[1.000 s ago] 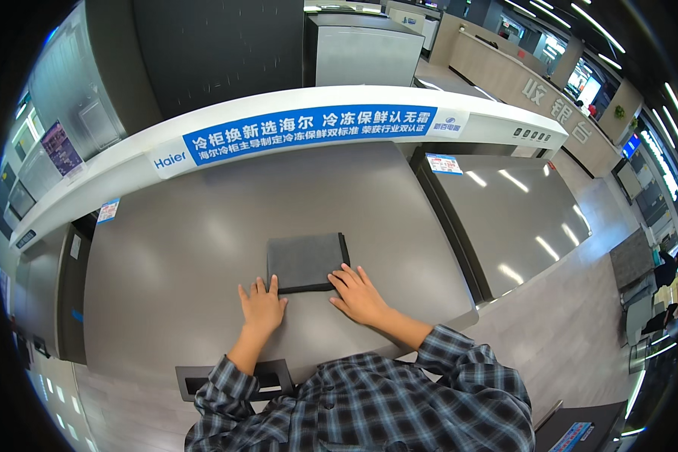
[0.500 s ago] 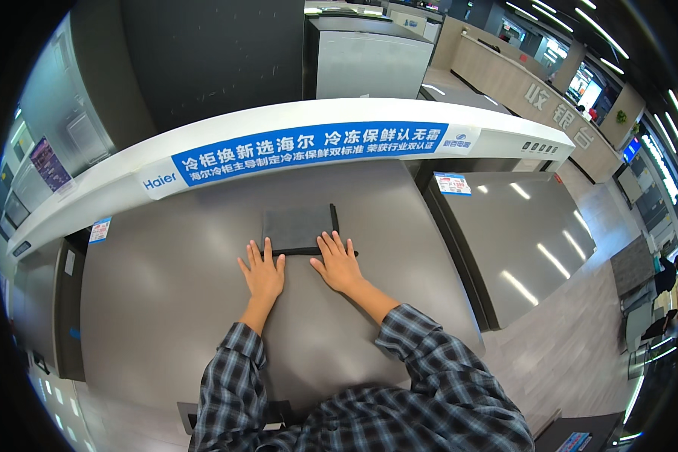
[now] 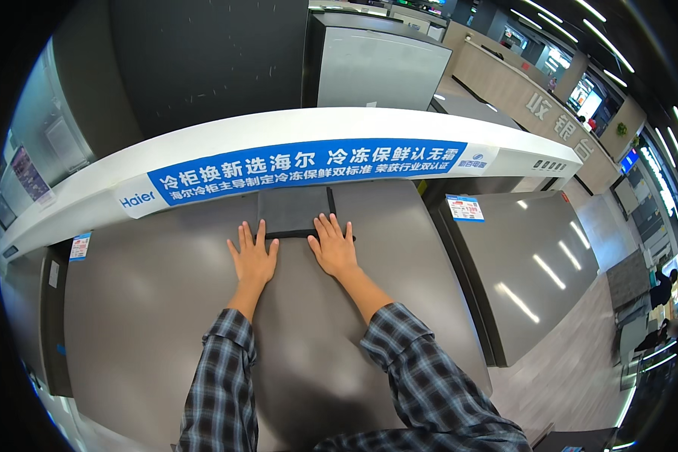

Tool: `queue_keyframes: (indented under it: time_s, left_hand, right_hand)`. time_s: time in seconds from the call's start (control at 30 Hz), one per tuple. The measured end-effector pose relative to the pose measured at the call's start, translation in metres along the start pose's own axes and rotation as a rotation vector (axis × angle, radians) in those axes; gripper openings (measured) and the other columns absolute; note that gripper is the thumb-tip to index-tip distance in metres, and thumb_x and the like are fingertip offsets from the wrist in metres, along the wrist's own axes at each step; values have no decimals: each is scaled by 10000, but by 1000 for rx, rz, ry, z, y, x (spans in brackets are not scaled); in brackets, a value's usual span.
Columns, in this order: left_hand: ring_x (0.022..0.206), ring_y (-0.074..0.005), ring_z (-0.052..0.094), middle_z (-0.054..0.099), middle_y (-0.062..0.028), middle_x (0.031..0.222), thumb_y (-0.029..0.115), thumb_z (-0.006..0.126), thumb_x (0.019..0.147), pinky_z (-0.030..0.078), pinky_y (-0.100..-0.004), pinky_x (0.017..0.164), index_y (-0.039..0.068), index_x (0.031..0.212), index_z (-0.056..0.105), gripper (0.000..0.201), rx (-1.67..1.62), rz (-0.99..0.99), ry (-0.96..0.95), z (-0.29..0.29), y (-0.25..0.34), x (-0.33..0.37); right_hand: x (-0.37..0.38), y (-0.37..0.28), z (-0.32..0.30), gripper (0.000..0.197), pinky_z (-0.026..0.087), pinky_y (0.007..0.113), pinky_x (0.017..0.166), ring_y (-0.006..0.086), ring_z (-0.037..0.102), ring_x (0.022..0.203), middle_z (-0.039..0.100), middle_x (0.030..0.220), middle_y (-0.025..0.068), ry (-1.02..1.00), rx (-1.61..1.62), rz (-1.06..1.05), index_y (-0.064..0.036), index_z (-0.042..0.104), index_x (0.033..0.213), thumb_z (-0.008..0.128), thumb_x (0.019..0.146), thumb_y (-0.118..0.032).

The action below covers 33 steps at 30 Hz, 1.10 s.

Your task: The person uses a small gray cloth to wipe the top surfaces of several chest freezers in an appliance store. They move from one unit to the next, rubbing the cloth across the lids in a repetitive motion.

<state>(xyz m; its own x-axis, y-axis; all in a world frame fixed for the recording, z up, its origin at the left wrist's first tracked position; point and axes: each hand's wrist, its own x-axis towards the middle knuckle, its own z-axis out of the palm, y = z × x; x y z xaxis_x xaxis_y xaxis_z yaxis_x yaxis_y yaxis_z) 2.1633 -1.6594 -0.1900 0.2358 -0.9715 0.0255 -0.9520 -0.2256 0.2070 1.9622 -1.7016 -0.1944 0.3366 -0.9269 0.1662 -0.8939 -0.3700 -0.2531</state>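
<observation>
A flat dark-grey square with black edging along its right and near sides, looking like a folded cloth (image 3: 294, 211), lies on the broad grey lid (image 3: 158, 301) of a chest freezer. My left hand (image 3: 252, 260) rests flat with fingers spread, its fingertips at the cloth's near left corner. Palm down and fingers spread, my right hand (image 3: 334, 247) has its fingertips over the near right edge. Neither hand grips anything. The cloth's far edge reaches the curved white sign bar, which may hide a little of it.
The white sign bar (image 3: 331, 124) with a blue printed strip (image 3: 309, 169) arches across the lid's far side. Another grey-topped freezer (image 3: 520, 264) stands to the right, with a price card (image 3: 465, 208) on it. A light wooden counter (image 3: 520, 90) is at the far right.
Both hands and the cloth have moved away from me across the lid, up to the sign bar. My forearms reach farther out, and the view has shifted slightly.
</observation>
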Motion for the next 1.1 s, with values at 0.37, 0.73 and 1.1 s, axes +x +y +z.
queue_keyframes:
  time_s: [0.37,0.73,1.1]
  left_hand:
    - [1544,-291,92,154,-167,1656,572,283,1028,20,-580,1216,255,1590,248,646,-8,-18,3,-4,-1,48]
    - [1545,-301,86,147,-175,1657,579,304,1021,-12,-585,1211,282,1585,261,640,-9,-48,45,0,-14,46]
    - [1543,-320,95,152,-191,1652,588,278,1018,-17,-619,1196,293,1586,250,641,50,-270,-43,-37,-120,26]
  right_hand:
    - [55,7,12,590,98,547,1231,246,164,1532,284,1628,51,10,-37,12,-95,353,1530,301,1059,-448]
    - [58,-11,18,643,76,518,1238,280,128,1538,244,1645,68,-32,18,70,-90,336,1545,346,1038,-486]
    - [73,-121,33,643,75,497,1247,277,89,1545,161,1668,74,-254,40,-98,-92,248,1576,378,1030,-404]
